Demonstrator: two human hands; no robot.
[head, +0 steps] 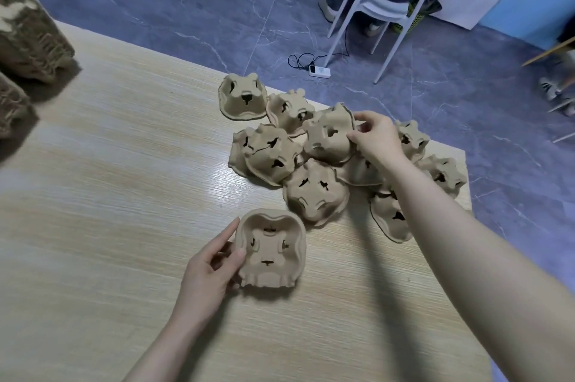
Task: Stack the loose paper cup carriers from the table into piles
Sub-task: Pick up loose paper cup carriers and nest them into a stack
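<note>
Several loose brown paper cup carriers (315, 192) lie in a heap near the table's far right corner, most of them upside down. One carrier (270, 252) sits apart, nearer to me, with its hollow side up. My left hand (211, 266) grips its left rim, thumb inside and fingers along the outside. My right hand (375, 139) reaches over the heap and pinches the right edge of a tilted carrier (329, 136) on top of it. My right forearm hides part of the heap.
Tall piles of stacked carriers (28, 39) stand at the far left of the wooden table (109, 195). Beyond the table's far edge are a white chair (382, 5) with a seated person, a power strip (319, 71) and its cable on the floor.
</note>
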